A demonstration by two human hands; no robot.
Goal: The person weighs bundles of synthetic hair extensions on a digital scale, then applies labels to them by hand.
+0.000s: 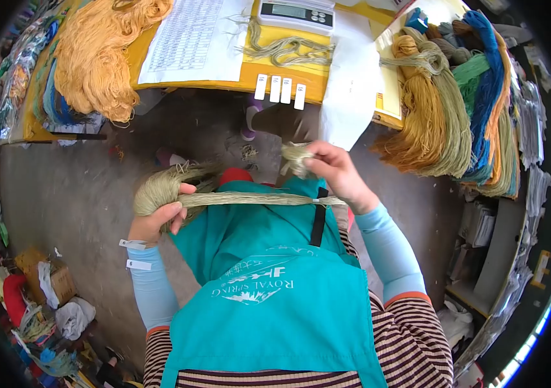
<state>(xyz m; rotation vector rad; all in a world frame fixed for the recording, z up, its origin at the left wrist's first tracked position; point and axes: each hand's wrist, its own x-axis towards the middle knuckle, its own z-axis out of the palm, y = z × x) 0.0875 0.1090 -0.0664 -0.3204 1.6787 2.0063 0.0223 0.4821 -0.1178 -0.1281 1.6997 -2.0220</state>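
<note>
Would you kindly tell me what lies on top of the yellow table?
The table holds a scale, a printed sheet, loose olive yarn, an orange yarn heap and four white tags at its edge. Whatever lies beneath the sheet and heap is covered.

The yarn skein (249, 199) is a pale, dull olive-green, the same shade along its whole length. The apron (275, 323) is teal with white lettering and a white logo, and a black strap (318, 223) crosses it. The sleeves (388, 249) are light blue with orange edging, and the shirt (411, 343) has thin dark brown and cream stripes. The bench (282, 72) is yellow. On it are a white sheet (191, 35) printed with a fine grey grid, a white scale (298, 14) and a golden-orange yarn heap (104, 58). White tags (280, 89) line its edge. The hanks at the right are ochre (417, 123), olive (456, 132), green (472, 71) and blue (490, 90). The floor (62, 187) is grey-brown.
</note>
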